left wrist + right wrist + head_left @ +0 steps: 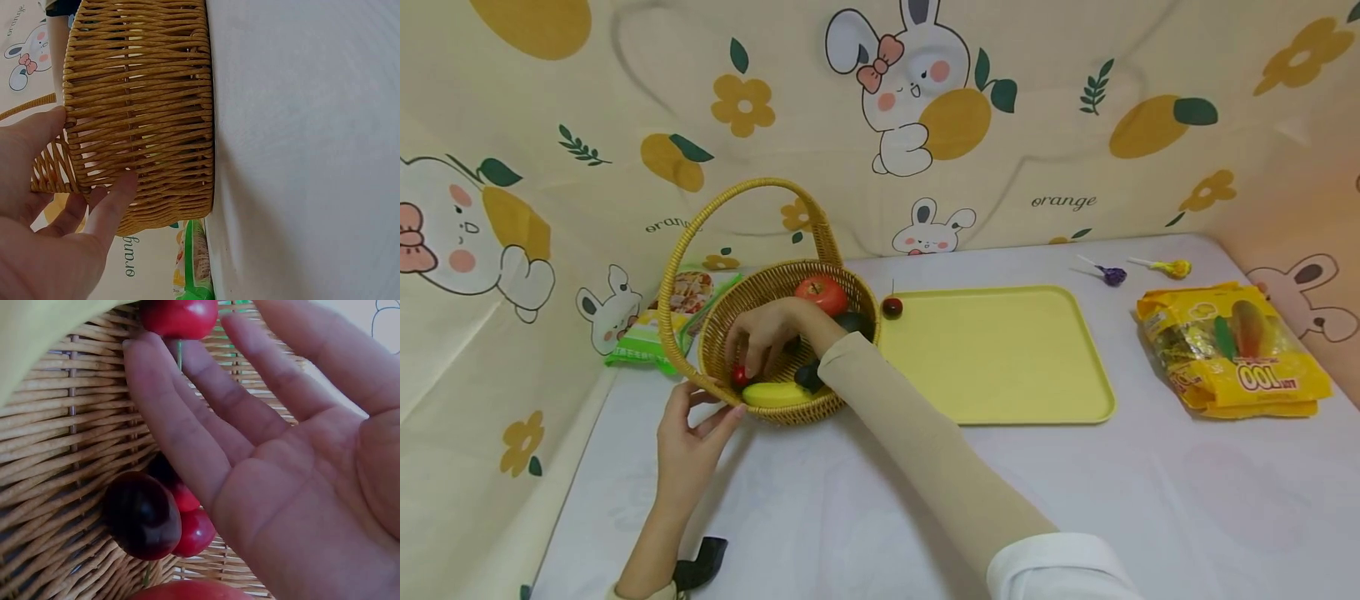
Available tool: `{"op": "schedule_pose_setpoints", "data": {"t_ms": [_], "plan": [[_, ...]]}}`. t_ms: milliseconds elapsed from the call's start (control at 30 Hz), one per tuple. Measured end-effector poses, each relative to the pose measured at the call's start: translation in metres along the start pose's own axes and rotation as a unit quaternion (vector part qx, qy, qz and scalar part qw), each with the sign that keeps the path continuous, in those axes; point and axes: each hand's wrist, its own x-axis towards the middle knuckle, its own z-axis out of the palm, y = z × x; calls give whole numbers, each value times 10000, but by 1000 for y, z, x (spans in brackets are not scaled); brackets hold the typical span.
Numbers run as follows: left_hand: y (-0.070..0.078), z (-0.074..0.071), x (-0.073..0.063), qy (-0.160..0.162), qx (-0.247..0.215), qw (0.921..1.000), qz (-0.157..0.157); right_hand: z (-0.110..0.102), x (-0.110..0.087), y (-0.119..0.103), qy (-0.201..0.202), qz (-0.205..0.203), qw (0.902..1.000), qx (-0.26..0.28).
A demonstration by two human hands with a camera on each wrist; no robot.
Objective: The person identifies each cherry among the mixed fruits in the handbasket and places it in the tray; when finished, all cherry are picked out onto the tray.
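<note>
Lying at right hand's [772, 327] loose fingertips (no grip seen): red cherry [181, 317], near-left in basket [144, 106]; left hand [691, 437] pinches its rim.

The wicker basket [150, 112] is held by the left hand [50, 250], with one fingertip set at the rim and another pressed to the woven side, near where the handle [53, 172] is joined. The basket's base is rested on the white table [312, 125]. Beyond it, near the table's visible edge, part of a green package [197, 262] is shown. Behind, a cloth [150, 256] is printed with a rabbit and "orange".
</note>
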Motion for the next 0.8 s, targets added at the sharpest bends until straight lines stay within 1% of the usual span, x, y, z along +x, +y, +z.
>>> {"op": "schedule_pose_setpoints", "data": {"t_ms": [100, 333, 533, 600, 667, 800], "plan": [[1, 0, 0, 0, 3, 10000, -19, 1, 0, -1, -119, 59, 9999, -11], [0, -1, 0, -49, -25, 10000, 20, 3, 1, -1, -274, 16, 9996, 0], [2, 0, 0, -90, -12, 10000, -13, 4, 1, -1, -329, -18, 9994, -101], [2, 0, 1, -92, -27, 10000, 1, 4, 1, -2, -216, -97, 9996, -167], [2, 1, 0, -75, -70, 9999, 24, 3, -1, -3, -2, -257, 9993, -254], [2, 1, 0, -4, -97, 9999, 72, -2, -10, -9, 450, -820, 9942, -529]]}}
